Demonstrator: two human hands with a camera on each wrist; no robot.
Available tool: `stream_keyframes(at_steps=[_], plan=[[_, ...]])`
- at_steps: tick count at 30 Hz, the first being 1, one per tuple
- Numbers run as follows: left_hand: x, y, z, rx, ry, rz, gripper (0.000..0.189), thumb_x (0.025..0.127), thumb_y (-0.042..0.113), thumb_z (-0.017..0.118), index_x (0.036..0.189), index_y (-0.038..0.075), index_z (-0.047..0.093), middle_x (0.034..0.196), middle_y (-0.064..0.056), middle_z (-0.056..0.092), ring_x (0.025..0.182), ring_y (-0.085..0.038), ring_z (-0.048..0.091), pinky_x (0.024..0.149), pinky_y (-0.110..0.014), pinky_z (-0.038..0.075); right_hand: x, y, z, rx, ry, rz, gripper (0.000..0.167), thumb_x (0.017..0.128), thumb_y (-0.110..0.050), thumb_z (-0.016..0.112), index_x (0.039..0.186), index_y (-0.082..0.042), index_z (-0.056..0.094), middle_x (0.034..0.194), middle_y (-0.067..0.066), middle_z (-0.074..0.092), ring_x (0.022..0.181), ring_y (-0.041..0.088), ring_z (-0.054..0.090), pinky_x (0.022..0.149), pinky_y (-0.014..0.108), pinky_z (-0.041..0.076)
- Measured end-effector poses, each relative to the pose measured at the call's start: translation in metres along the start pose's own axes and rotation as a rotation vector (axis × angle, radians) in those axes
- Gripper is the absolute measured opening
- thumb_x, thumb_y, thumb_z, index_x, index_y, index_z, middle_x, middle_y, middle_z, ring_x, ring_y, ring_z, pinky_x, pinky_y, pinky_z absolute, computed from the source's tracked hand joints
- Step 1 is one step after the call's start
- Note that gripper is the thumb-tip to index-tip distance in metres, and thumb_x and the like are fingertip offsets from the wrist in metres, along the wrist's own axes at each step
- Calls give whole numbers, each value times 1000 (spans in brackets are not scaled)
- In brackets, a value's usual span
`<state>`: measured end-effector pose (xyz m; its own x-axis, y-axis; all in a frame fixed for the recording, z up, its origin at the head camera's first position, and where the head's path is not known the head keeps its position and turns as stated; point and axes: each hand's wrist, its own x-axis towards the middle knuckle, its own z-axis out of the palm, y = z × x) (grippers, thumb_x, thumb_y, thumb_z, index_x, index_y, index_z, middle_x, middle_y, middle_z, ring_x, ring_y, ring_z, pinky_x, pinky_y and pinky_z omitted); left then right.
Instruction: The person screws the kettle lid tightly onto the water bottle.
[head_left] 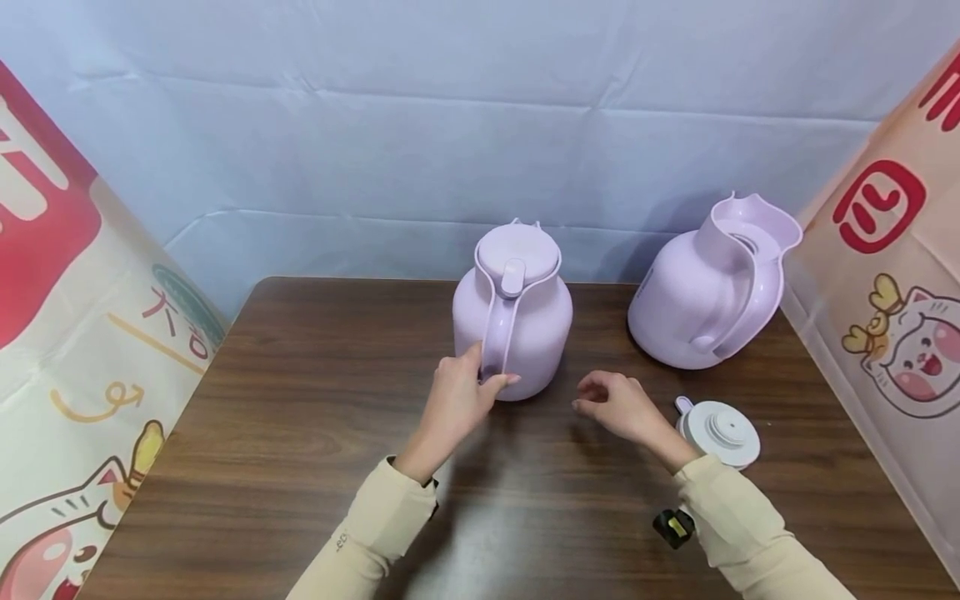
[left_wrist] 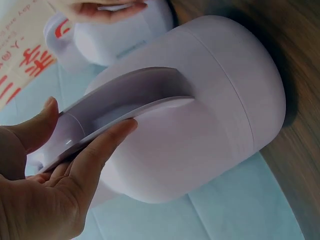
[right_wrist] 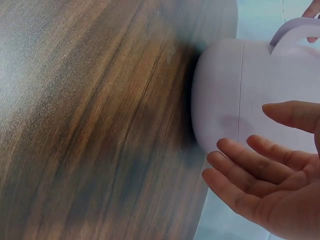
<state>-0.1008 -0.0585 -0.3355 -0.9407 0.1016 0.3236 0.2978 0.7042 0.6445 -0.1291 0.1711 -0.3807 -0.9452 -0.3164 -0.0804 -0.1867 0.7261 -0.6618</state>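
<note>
An open-topped jug (head_left: 671, 300) stands at the right rear of the wooden surface (head_left: 315, 433); a lid (head_left: 723, 433), visible only in the head view, lies in front of it. The left-wrist view shows the left hand (head_left: 456, 396)'s thumb and fingers (left_wrist: 107, 145) clamped on opposite sides of the handle (head_left: 497, 337) of the upright lidded jug (head_left: 542, 342). Beside that jug, the right hand (head_left: 618, 404) is empty, fingers loosely curved.
</note>
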Motion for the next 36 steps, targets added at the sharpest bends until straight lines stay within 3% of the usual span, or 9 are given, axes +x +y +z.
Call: stream_keyframes(at_steps=[6,20,26,36], plan=[[3,-15,-17,-5,-2,-53,28,75,23,74,82,3,56,62,-5,55,58,-19,52,57,-33,45,0,2,2,-14,14,-21,18,81,-11,65,95,1,63,84,9,67,83,26,63,71,40,48],[19,-53,-47,48,39,-220,32,79,25,71,89,-2,57,79,-19,63,75,-31,59,67,-42,47,-2,13,5,-40,26,-44,17,82,-10,64,94,3,63,86,11,67,84,28,62,71,41,48],[29,-68,-56,54,51,-282,33,80,25,71,86,-3,55,79,-20,62,75,-31,57,67,-41,45,-5,15,5,-46,26,-42,17,83,-10,64,93,2,63,86,11,66,83,28,62,70,41,48],[47,-89,-67,43,71,-359,35,82,24,68,96,-6,57,93,-24,62,92,-36,58,77,-45,45,-7,26,6,-60,54,-50,15,81,-8,65,92,2,64,84,10,67,81,27,63,70,41,48]])
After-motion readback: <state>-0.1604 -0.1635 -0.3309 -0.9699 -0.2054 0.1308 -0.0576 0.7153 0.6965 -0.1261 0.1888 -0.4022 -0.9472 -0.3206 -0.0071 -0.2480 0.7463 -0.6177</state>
